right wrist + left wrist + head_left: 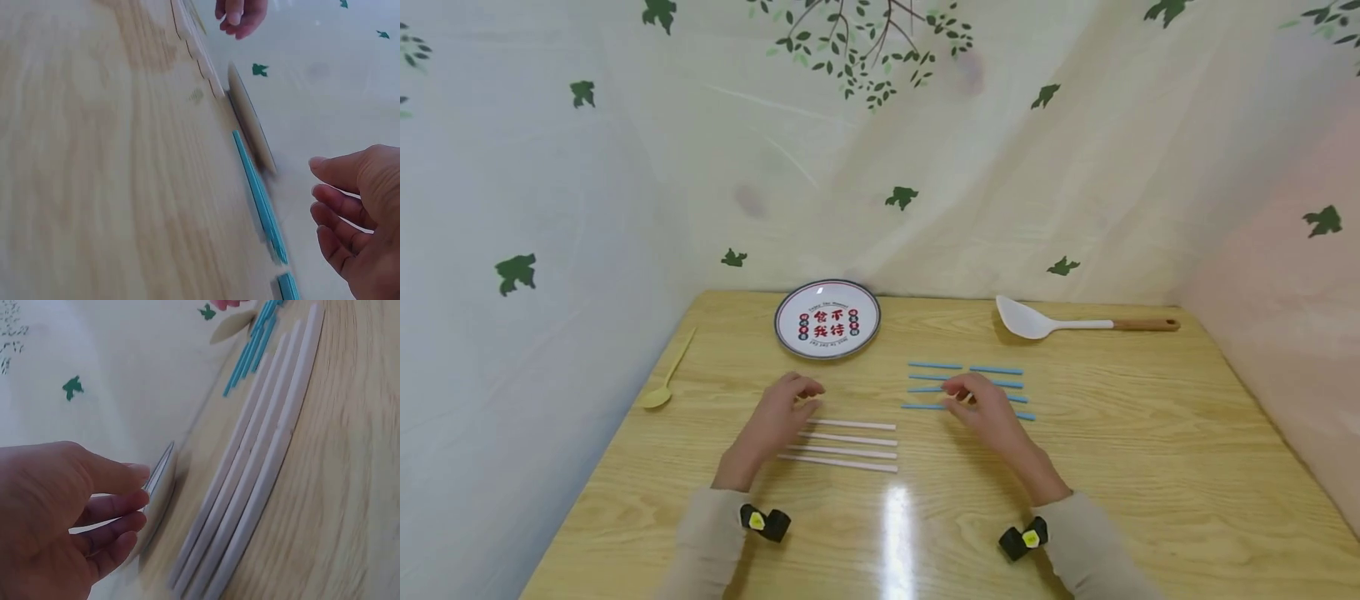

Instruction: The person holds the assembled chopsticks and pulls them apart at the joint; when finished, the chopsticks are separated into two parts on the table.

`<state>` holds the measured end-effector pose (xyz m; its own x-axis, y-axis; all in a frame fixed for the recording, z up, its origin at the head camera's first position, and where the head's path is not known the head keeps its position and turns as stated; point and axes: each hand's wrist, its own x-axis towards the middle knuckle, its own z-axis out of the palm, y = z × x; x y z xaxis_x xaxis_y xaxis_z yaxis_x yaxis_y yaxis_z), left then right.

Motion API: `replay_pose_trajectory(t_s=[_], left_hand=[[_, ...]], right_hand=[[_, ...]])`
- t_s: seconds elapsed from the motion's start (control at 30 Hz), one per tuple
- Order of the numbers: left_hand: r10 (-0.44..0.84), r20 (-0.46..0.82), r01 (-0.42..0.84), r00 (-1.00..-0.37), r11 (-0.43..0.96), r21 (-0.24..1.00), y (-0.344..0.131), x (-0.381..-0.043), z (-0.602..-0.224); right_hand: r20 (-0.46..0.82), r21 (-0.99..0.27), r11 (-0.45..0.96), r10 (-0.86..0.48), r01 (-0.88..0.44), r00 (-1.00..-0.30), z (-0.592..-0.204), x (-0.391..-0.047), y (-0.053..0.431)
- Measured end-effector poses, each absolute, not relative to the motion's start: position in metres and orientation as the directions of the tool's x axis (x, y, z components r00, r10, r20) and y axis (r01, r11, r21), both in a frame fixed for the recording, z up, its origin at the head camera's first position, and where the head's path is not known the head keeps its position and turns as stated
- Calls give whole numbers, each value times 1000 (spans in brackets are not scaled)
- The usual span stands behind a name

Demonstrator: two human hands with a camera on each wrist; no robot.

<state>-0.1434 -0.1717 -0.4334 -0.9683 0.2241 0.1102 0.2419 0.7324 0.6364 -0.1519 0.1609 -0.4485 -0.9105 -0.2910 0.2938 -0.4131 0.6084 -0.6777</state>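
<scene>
Left of the middle, my left hand (782,412) hovers over the left ends of several pale pinkish-white chopsticks (865,466) lying side by side. Its thumb and fingers are loosely bent with a gap between them, holding nothing, as the left wrist view shows. The right hand (981,408) is over a group of slim blue sticks (1000,370), laid in rows of two pieces end to end, and hides part of them. In the right wrist view its thumb (340,170) and fingers are spread apart around empty space.
A round white plate (790,315) with red lettering and a dark rim sits at the back. At the back right lies a white turner (1024,321) with a wooden handle, and a yellow spoon (658,397) lies by the left edge. Patterned cloth (820,208) encloses the table.
</scene>
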Motion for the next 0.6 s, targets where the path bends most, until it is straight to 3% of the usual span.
replay_pose_trajectory(t_s=[0.6], left_hand=[[291, 29, 233, -956, 698, 677, -198, -149, -454]], right_hand=[[242, -755, 510, -367, -412, -898, -464, -140, 102]])
